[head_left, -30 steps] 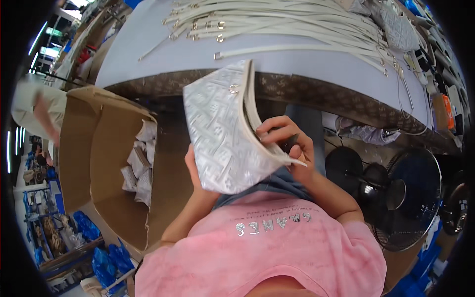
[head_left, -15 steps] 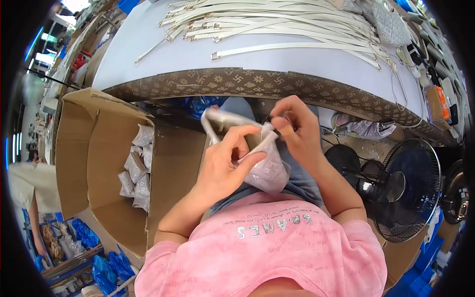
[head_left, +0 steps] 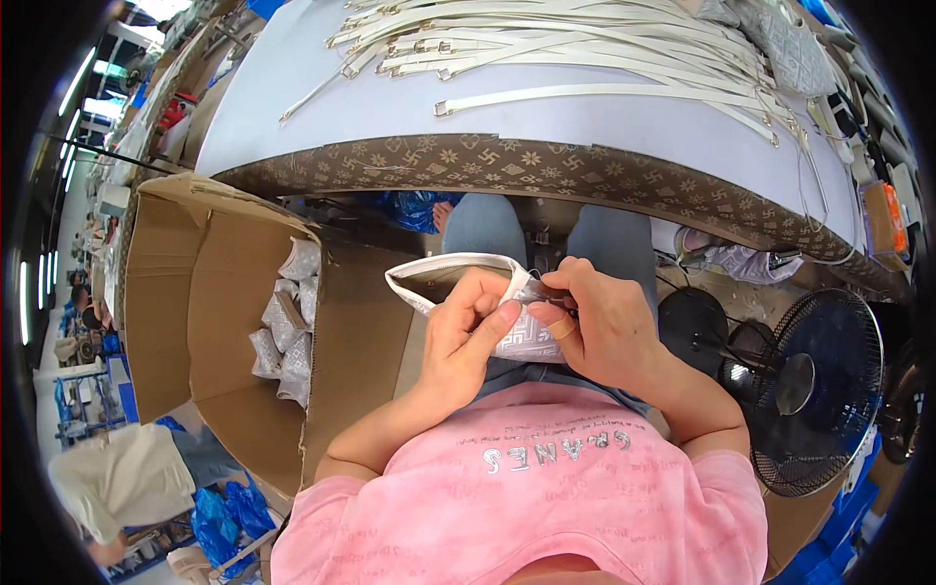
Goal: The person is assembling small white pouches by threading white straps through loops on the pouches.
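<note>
Over my lap I hold a small white-and-grey patterned pouch (head_left: pixel 531 343) with a pale rim. Its mouth gapes toward the left, showing a darker lining. My left hand (head_left: pixel 458 336) is closed on the rim at the pouch's right end, fingers inside and thumb outside. Close against it, my right hand (head_left: pixel 614 322) is pinched at the same corner. Between its fingertips shows a small dark, shiny thing, mostly hidden, whose kind I cannot make out. A tan bandage-like band wraps one right-hand finger.
A cardboard box (head_left: pixel 258 210) at my left holds several similar patterned pouches (head_left: pixel 285 322). White straps with metal buckles (head_left: pixel 585 93) lie across the table (head_left: pixel 292 146) ahead. A black fan (head_left: pixel 819 390) stands at my right. Another person in a pale top (head_left: pixel 122 483) is at far left.
The pouch has turned and its mouth now spreads open to the left. My right hand has come down and in against its corner. The person at far left has moved further into view.
</note>
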The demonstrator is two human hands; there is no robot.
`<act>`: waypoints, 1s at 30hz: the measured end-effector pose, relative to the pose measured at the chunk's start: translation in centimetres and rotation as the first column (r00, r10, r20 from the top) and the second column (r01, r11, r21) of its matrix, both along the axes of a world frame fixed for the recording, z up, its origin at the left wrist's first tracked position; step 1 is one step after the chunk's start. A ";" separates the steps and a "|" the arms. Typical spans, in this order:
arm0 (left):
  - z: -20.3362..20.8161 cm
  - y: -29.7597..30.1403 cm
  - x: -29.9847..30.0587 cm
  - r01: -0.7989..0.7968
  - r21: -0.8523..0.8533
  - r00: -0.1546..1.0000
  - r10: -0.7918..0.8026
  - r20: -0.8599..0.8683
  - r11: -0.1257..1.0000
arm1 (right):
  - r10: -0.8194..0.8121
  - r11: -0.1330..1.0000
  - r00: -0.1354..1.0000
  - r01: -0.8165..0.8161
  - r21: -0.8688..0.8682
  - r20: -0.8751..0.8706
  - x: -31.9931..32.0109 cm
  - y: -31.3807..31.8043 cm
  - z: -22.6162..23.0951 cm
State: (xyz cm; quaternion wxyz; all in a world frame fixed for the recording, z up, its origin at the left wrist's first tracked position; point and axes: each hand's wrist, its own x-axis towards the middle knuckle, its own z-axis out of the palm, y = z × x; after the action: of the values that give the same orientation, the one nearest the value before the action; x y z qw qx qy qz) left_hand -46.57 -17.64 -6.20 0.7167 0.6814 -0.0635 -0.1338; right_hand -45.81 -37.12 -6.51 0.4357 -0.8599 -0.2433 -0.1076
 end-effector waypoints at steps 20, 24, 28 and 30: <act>1.0 -0.5 1.1 0.057 0.183 0.998 -0.061 0.016 0.981 | -0.083 0.995 0.986 0.090 0.039 -0.146 0.8 -0.2 1.1; 3.3 1.5 3.7 0.229 0.462 0.915 -0.351 0.198 0.857 | -0.215 0.964 0.970 0.230 0.135 -0.115 0.9 -0.3 -3.8; 2.1 1.4 7.7 -0.079 0.801 0.544 -0.648 0.533 0.593 | -0.223 0.865 0.922 0.337 0.372 -0.318 1.0 0.0 -6.4; -0.4 0.9 9.1 0.105 0.718 0.476 -0.669 0.571 0.688 | -0.192 0.818 0.905 0.362 0.447 -0.380 1.1 0.3 -6.4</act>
State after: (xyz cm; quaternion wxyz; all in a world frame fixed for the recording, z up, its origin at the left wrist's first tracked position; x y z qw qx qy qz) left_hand -37.51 -16.73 -6.62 0.2998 0.8143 -0.4970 0.0071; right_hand -44.69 -36.84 -12.93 0.6591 -0.7466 -0.0035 -0.0909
